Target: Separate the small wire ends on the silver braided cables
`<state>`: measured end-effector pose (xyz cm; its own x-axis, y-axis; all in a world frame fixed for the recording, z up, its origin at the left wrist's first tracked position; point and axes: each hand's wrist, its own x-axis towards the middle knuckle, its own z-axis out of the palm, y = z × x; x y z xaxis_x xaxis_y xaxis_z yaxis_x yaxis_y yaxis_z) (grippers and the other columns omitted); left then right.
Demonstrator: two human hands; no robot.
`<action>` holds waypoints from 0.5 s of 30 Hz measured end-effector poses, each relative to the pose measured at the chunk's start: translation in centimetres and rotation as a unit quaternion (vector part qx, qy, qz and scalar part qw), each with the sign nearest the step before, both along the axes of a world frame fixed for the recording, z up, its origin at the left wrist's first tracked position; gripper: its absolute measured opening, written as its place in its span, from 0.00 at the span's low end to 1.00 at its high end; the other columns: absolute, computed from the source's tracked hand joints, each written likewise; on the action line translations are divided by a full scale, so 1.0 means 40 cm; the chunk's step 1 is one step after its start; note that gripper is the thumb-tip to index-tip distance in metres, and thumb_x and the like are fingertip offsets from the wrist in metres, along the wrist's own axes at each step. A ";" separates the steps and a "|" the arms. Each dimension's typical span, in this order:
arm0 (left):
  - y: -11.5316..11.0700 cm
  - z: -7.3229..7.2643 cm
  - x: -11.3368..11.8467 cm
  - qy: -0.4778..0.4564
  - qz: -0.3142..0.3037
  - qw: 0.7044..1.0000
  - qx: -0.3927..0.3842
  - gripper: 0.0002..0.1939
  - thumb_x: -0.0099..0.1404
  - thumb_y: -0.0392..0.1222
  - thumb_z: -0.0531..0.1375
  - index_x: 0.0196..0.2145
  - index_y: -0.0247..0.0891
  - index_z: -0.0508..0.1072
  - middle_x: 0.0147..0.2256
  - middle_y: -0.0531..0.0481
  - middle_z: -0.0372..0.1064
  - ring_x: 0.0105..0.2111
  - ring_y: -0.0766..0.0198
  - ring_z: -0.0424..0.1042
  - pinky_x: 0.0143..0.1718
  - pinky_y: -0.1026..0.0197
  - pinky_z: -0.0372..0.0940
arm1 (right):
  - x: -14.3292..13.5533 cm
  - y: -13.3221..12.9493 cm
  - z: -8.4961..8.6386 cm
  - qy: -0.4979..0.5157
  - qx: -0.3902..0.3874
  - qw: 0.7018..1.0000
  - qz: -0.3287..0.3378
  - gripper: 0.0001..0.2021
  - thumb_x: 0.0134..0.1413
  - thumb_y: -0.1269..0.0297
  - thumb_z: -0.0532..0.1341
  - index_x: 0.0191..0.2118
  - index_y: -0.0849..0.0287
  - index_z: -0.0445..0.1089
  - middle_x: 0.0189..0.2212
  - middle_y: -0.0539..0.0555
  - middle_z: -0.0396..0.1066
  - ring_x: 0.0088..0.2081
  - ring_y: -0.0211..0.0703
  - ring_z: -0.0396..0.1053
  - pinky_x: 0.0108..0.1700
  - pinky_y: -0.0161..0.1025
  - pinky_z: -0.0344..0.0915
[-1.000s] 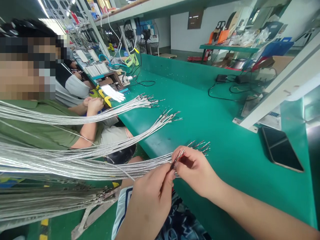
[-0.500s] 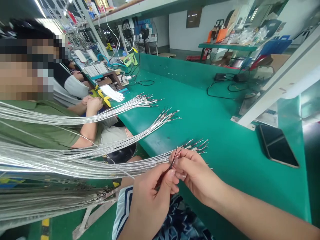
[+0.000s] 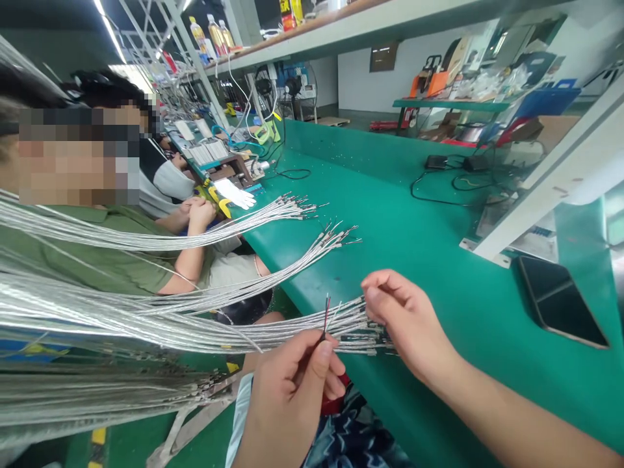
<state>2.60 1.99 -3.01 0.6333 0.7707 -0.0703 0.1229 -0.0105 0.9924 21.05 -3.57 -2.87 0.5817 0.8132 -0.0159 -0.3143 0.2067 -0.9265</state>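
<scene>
My left hand (image 3: 297, 390) pinches a cable near its end, thumb against the index finger. From the pinch, thin red, dark and whitish wires (image 3: 326, 318) point upward, slightly fanned out. My right hand (image 3: 409, 315) is apart from it, to the right above the green table, with thumb and index finger curled into a pinch; anything between those fingertips is too small to make out. Behind and partly under my right hand lie the ends of the nearest bundle of white cables (image 3: 351, 325). Two more cable bundles, a middle one (image 3: 312, 250) and a far one (image 3: 277, 211), rest over the table's edge.
A phone (image 3: 560, 302) lies on the green table (image 3: 429, 247) beside a white metal post (image 3: 526, 195). Black adapters with cords (image 3: 436, 161) sit farther back. At left, a co-worker in a green shirt (image 3: 121, 227) sits close, near a white glove (image 3: 234, 194).
My right hand has left the wire ends and moved right, away from my left hand. The wires in my left hand now stand free. The whole view has shifted slightly.
</scene>
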 end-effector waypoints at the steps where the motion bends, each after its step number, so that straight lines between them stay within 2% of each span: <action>1: 0.001 -0.003 0.001 -0.001 -0.005 1.000 -0.007 0.14 0.73 0.49 0.58 0.38 0.37 0.77 0.26 0.51 0.76 0.22 0.65 0.75 0.25 0.66 0.72 | -0.017 -0.005 -0.002 -0.019 -0.009 0.999 0.024 0.06 0.56 0.63 0.70 0.36 0.58 0.74 0.26 0.48 0.66 0.27 0.36 0.60 0.28 0.33 0.57; 4: -0.001 -0.016 0.004 -0.010 -0.020 1.000 -0.018 0.13 0.74 0.49 0.58 0.39 0.38 0.78 0.27 0.52 0.75 0.22 0.66 0.75 0.26 0.67 0.71 | -0.056 -0.015 -0.005 -0.083 -0.023 0.992 0.089 0.09 0.57 0.58 0.70 0.37 0.57 0.74 0.31 0.51 0.71 0.31 0.40 0.66 0.32 0.36 0.64; 6: -0.001 -0.022 0.007 -0.016 -0.023 0.999 -0.022 0.12 0.74 0.48 0.58 0.40 0.39 0.78 0.27 0.53 0.75 0.23 0.67 0.75 0.26 0.67 0.72 | -0.063 -0.017 -0.004 -0.104 -0.012 0.988 0.109 0.08 0.59 0.58 0.69 0.37 0.56 0.73 0.31 0.51 0.72 0.31 0.40 0.68 0.33 0.37 0.66; 11: 0.010 -0.029 0.015 -0.025 -0.025 0.999 -0.011 0.12 0.73 0.49 0.59 0.41 0.39 0.77 0.29 0.52 0.76 0.22 0.66 0.75 0.25 0.66 0.72 | -0.051 -0.019 0.001 -0.111 0.005 0.986 0.127 0.07 0.64 0.60 0.66 0.37 0.55 0.71 0.30 0.50 0.72 0.31 0.40 0.68 0.33 0.37 0.65; 15: 0.020 -0.033 0.018 -0.022 -0.027 0.999 0.006 0.12 0.73 0.48 0.60 0.42 0.38 0.78 0.30 0.51 0.76 0.23 0.66 0.75 0.26 0.66 0.73 | -0.050 -0.018 0.002 -0.071 0.003 0.986 0.152 0.08 0.65 0.58 0.65 0.38 0.56 0.70 0.32 0.51 0.72 0.31 0.39 0.68 0.34 0.38 0.66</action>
<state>3.32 2.77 -4.32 0.6770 0.7353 -0.0318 0.0773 -0.0281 0.9966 19.03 -4.27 -2.80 0.3069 0.9503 0.0531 -0.2292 0.1279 -0.9649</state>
